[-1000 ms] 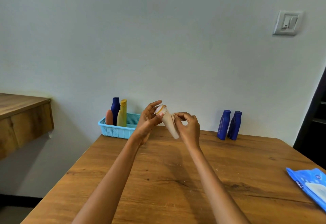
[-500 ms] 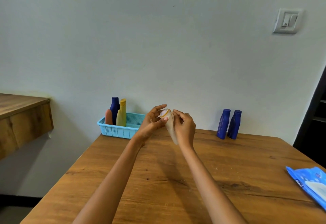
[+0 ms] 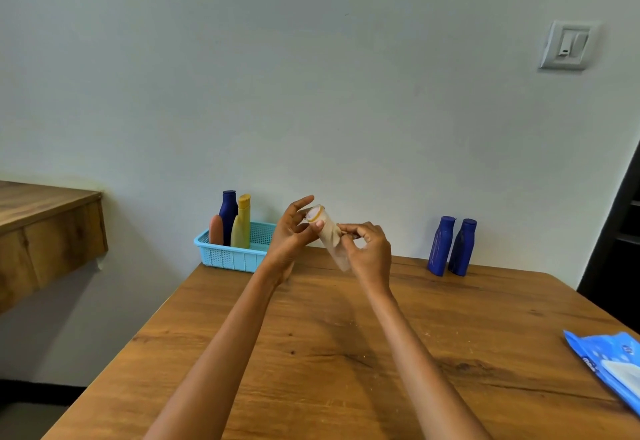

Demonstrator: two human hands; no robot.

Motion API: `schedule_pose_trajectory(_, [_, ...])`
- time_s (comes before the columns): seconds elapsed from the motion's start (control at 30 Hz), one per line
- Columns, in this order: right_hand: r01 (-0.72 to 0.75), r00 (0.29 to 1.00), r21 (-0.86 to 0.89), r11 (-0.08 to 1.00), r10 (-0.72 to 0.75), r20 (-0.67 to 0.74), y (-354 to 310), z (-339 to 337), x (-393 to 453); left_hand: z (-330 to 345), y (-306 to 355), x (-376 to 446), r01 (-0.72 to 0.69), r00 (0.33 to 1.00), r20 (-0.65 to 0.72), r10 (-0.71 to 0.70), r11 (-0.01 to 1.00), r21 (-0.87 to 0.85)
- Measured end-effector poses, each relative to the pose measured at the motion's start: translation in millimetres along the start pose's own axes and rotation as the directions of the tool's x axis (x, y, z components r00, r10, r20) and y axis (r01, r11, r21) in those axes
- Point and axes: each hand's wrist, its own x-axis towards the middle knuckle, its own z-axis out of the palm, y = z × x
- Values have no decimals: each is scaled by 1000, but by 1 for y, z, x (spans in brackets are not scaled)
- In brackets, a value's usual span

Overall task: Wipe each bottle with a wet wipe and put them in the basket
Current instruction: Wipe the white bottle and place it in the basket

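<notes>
Both forearms are bare to the frame edge, with no sleeves, and the left hand (image 3: 292, 235) and right hand (image 3: 372, 254) are ungloved

wall switch (image 3: 568, 45), side shelf (image 3: 45, 232), perhaps a dark doorway (image 3: 620, 242)

A plain pale wall (image 3: 311, 93), faintly blue-grey and evenly lit by soft daylight, fills most of the view. High on its right side sits a white wall switch (image 3: 568, 45) in a square plate. Below stands a wooden table (image 3: 346, 353) with a warm brown, knotted grain, its far edge close against the wall and soft shadows lying on its top. At the left a second wooden counter (image 3: 45, 232) of the same grain juts from the wall, its thick front panel casting a shadow on the wall beneath. At the far right edge runs a dark doorway or cabinet side (image 3: 620, 249). A strip of dark skirting (image 3: 38, 393) and grey floor (image 3: 31, 422) shows at lower left.
</notes>
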Motion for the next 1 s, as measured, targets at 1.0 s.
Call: schedule_pose_trajectory(1.0, [70,997,-26,997,-71,-21,-9,19,-6,3,-2,5,-15,988,-154,14,1000,-11])
